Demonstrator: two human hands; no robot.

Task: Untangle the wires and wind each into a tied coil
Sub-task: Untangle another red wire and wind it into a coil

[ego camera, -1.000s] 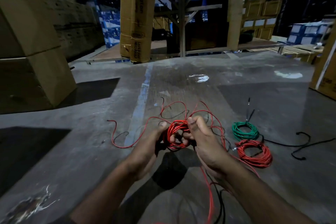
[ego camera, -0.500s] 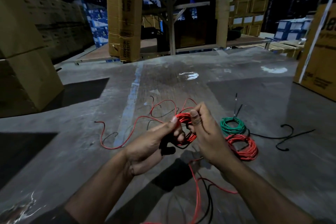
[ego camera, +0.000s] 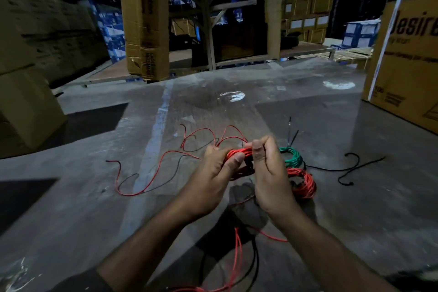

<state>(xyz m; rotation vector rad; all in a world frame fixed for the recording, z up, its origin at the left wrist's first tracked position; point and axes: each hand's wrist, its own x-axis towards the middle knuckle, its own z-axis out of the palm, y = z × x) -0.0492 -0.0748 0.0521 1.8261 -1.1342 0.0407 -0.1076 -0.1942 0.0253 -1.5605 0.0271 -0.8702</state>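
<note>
Both hands hold a bundle of red wire [ego camera: 239,153] above the concrete floor. My left hand [ego camera: 213,178] grips its left side, thumb across the strands. My right hand [ego camera: 267,173] grips its right side, thumb up. Loose red and black wire [ego camera: 151,173] trails from the bundle over the floor to the left, and more red and black strands [ego camera: 237,251] hang down between my forearms. A wound green coil [ego camera: 292,157] and a wound red coil [ego camera: 305,184] lie on the floor just right of my right hand.
A loose black wire [ego camera: 348,168] lies on the floor to the right of the coils. Cardboard boxes stand at the left [ego camera: 26,92] and right [ego camera: 410,59]. A tall carton [ego camera: 147,19] and metal racking rise behind the open floor.
My hands drew closer together on the red bundle and rose slightly. The right thumb now points up beside the left thumb. The view shifted a little to the right.
</note>
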